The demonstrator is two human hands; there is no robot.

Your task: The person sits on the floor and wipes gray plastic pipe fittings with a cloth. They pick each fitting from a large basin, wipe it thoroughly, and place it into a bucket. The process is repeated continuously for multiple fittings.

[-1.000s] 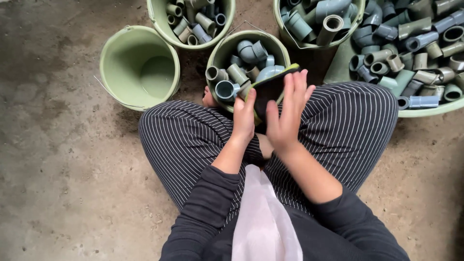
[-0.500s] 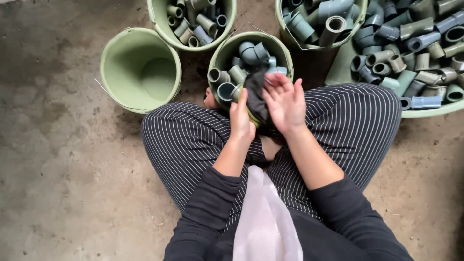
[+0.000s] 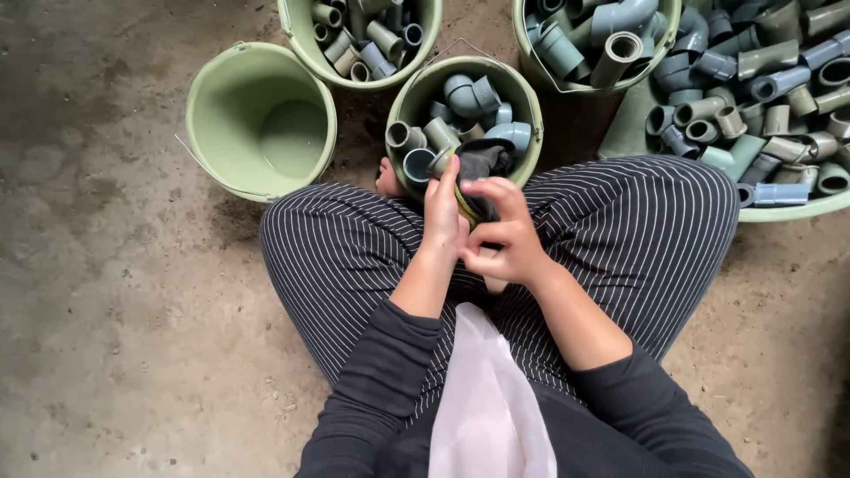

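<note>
Gripping dark cloth [image 3: 482, 168] | both hands [image 3: 474, 232] together | over lap

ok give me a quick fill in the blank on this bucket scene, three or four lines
1. The green bucket at the far left of the picture is ____.
2. The left hand and right hand work a dark ____ over the nearest bucket.
3. The other buckets hold grey and green pipe ____.
4. The person's trousers are dark with thin white ____.

Missing words: empty; cloth; fittings; stripes
</note>
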